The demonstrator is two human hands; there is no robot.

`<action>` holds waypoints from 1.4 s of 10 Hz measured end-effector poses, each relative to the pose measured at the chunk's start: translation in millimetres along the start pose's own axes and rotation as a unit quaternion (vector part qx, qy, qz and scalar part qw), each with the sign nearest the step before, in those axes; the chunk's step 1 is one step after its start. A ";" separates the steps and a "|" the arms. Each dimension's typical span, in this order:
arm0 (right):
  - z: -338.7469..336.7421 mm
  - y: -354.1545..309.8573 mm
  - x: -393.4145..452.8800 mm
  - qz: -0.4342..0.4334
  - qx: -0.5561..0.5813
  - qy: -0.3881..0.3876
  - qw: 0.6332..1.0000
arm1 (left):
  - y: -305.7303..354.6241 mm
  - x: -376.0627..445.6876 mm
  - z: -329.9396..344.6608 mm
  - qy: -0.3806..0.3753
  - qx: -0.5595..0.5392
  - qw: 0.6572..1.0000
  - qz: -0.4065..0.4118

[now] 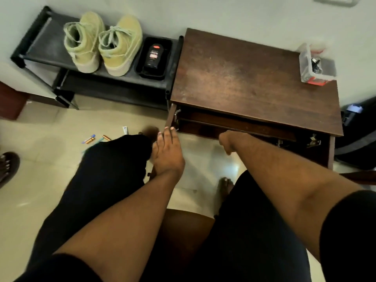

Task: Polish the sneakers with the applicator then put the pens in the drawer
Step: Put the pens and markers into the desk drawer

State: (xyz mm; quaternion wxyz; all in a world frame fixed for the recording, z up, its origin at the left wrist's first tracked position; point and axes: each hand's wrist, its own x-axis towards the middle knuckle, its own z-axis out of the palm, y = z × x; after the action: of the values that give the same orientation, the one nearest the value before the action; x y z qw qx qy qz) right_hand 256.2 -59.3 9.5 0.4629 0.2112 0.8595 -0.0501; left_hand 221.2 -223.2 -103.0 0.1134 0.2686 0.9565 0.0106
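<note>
Your left hand touches the open cabinet door with straight fingers; your right hand curls at the drawer, grip unclear. Pens lie on the floor. Applicator sits in a black tray beside the sneakers.

A single head-worn wide-angle view looks steeply down and forward — over the person's own arms and knees, close to the wooden cabinet and shoe rack against the wall.

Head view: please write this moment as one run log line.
left hand: fingertips on open cabinet door | right hand: curled at drawer | pens: on floor | sneakers: on rack
</note>
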 end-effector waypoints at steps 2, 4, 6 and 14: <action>-27.5 -64.5 20.6 -0.061 0.025 0.102 0.993 | -42.1 45.1 -91.1 0.071 -0.129 0.989 0.003; -73.1 -126.7 36.3 -0.096 0.059 0.193 0.975 | -156.5 80.6 -126.0 0.085 -0.306 0.940 -0.126; -88.9 -210.7 96.1 -0.149 0.099 0.168 0.969 | -266.1 83.2 -60.8 -0.016 -0.299 0.925 -0.233; 37.3 -350.9 418.4 -0.202 0.052 0.001 0.978 | -349.5 125.7 264.2 -0.191 -0.271 0.859 -0.390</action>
State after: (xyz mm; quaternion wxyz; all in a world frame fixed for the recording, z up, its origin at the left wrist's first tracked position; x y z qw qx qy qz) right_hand -60.4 -255.2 -391.7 0.4311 0.0572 0.8808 -0.1873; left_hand -3.0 -468.1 -415.3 0.3569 -0.1710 0.9018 0.1733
